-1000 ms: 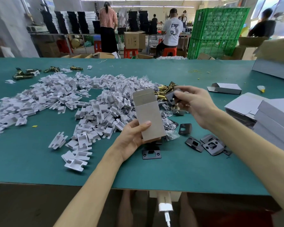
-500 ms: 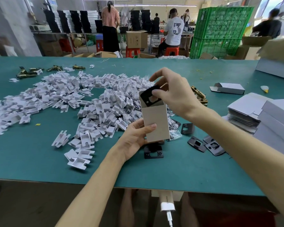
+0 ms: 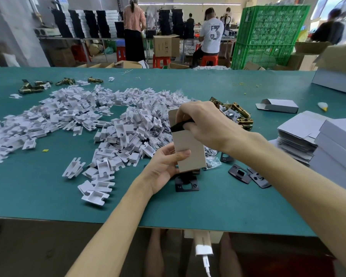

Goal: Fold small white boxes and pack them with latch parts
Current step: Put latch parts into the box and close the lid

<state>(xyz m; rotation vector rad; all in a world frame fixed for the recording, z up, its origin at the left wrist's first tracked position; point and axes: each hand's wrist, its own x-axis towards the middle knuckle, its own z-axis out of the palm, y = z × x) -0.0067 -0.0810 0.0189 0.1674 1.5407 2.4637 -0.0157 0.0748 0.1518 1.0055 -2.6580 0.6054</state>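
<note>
My left hand (image 3: pixel 165 166) grips the lower end of a small folded box (image 3: pixel 190 150), held upright above the green table (image 3: pixel 48 196) with its top flap open. My right hand (image 3: pixel 204 124) pinches a black latch plate (image 3: pixel 179 126) at the box's open mouth, the plate lying nearly flat across the opening. More black plates (image 3: pixel 187 182) (image 3: pixel 239 173) lie on the table just below and right of the box. Brass latch bodies (image 3: pixel 240 114) are piled behind my right hand.
A wide heap of white plastic inserts (image 3: pixel 78 120) covers the table's left and middle. Flat box blanks (image 3: pixel 300 136) and stacked boxes (image 3: pixel 340 148) stand at the right edge, a folded box (image 3: pixel 278 105) beyond them. More brass latches (image 3: pixel 31 86) lie far left. People work behind the table.
My right hand brought a black plate from the pile to the box's open top and lowered it, turning it from upright to nearly flat at the mouth. My left hand kept hold of the box.
</note>
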